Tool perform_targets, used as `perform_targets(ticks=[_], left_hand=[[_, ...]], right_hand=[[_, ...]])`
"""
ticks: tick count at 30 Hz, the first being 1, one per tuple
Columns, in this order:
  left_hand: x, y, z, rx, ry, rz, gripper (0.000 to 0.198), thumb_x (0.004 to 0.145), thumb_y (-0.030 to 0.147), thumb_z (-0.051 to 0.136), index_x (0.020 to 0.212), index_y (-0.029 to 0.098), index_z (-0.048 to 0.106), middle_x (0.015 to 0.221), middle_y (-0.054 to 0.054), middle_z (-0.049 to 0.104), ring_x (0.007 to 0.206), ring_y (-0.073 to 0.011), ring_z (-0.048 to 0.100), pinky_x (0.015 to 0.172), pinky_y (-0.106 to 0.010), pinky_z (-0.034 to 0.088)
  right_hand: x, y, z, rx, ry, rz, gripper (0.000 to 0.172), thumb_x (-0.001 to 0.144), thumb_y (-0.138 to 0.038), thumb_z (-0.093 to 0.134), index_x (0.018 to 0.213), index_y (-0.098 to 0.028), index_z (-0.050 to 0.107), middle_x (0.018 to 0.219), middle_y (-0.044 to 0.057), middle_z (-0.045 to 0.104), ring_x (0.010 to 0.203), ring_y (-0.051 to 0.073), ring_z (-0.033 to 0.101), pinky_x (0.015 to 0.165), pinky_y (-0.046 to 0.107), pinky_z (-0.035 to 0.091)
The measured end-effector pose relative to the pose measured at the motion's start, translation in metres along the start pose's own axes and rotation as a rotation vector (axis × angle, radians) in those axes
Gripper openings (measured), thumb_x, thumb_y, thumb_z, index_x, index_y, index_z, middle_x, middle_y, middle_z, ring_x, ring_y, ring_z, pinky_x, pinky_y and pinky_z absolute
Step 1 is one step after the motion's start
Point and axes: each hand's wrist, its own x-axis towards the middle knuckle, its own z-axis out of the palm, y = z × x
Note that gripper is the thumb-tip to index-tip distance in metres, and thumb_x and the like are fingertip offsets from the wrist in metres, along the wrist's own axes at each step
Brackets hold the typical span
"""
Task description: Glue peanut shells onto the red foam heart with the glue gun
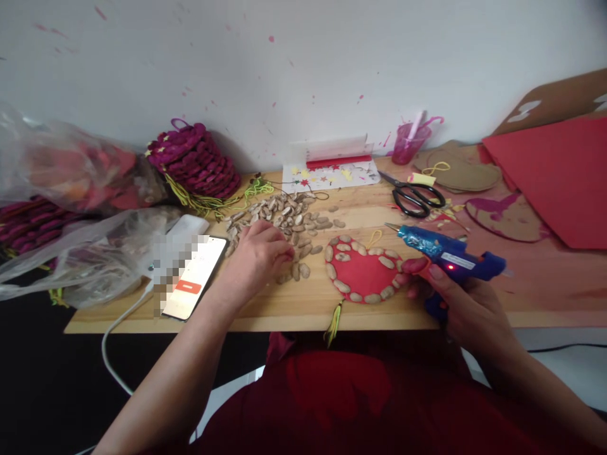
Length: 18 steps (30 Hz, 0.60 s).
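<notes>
A red heart-shaped piece (363, 273) edged with pale seed shells lies on the wooden table (294, 306), a yellow tassel hanging over the front edge. My right hand (455, 297) grips a blue glue gun (446, 253), its nozzle pointing left above the heart, its red light on. My left hand (260, 253) rests with fingers curled and pinched on the pile of loose shells (289, 218); what its fingertips hold is hidden.
A phone (194, 278) with a white cable lies left of my hand. Plastic bags (71, 253) and a stack of purple finished pieces (196, 161) fill the left. Black scissors (417, 196), a pink cup (410, 142), cardboard shapes and red sheets (559, 170) sit right.
</notes>
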Motion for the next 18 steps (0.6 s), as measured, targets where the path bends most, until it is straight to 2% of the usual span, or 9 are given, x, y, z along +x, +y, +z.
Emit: perform_targets(ticks=[5,13,18], left_hand=[[-0.0001,0.0017,0.0032,0.043,0.030,0.037,0.012,0.090,0.021,0.068,0.083,0.025,0.076,0.087,-0.003,0.073,0.095,-0.0258,0.057,0.088,-0.043,0.040],[-0.0036,-0.0016,0.0080,0.073,0.041,0.028,0.017,0.095,0.026,0.062,0.085,0.023,0.075,0.090,-0.004,0.074,0.095,-0.0280,0.058,0.087,-0.044,0.042],[-0.0082,0.0042,0.0043,0.049,0.122,0.004,0.015,0.095,0.030,0.063,0.096,0.022,0.075,0.092,-0.005,0.074,0.094,-0.0261,0.060,0.089,-0.044,0.045]], right_hand=[[-0.0016,-0.0032,0.0019,0.065,-0.052,0.023,0.023,0.089,-0.048,0.069,0.093,-0.027,0.077,0.087,0.003,0.076,0.069,0.018,0.065,0.066,0.029,0.051],[-0.0003,0.0000,0.0031,0.122,-0.056,-0.028,0.023,0.090,-0.047,0.069,0.095,-0.025,0.077,0.083,0.002,0.075,0.066,0.016,0.065,0.063,0.029,0.051],[-0.0001,0.0032,0.0010,0.136,-0.071,-0.046,0.023,0.092,-0.046,0.068,0.095,-0.026,0.077,0.084,0.002,0.075,0.064,0.015,0.066,0.060,0.028,0.051]])
